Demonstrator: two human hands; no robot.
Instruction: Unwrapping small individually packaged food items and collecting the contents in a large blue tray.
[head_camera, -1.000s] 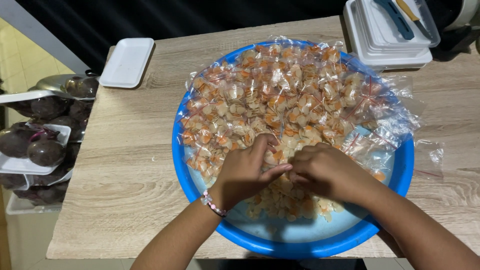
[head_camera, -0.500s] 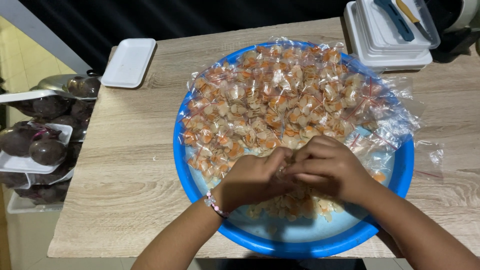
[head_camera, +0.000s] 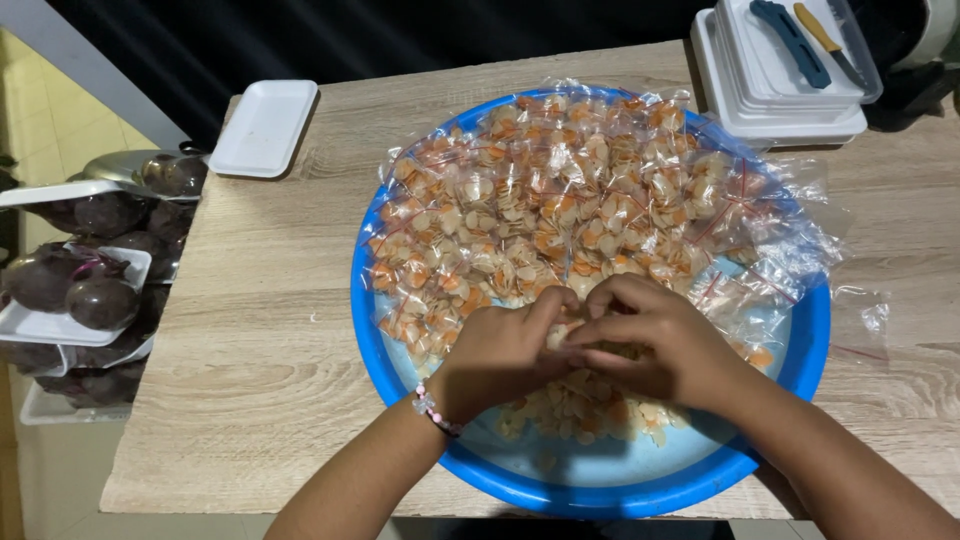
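Observation:
A wide blue plastic basin (head_camera: 600, 495) sits on the wooden table (head_camera: 270, 330). Many small clear bags of orange-and-cream chips (head_camera: 560, 200) fill its far half, and loose chips (head_camera: 580, 410) lie at the near side. My left hand (head_camera: 500, 350), with a bead bracelet on the wrist, and my right hand (head_camera: 650, 335) meet over the loose chips. Their fingers pinch together around a small bag that they mostly hide.
A white foam tray (head_camera: 265, 125) lies at the table's far left. Stacked white trays with a blue tool and a knife (head_camera: 790, 70) stand at the far right. Beside the table on the left, trays of dark round fruit (head_camera: 85, 290) are piled. An empty clear bag (head_camera: 860, 320) lies right of the basin.
Both hands have drawn closer together and shifted slightly right over the loose chips, with the fingers now interlocked around the small bag.

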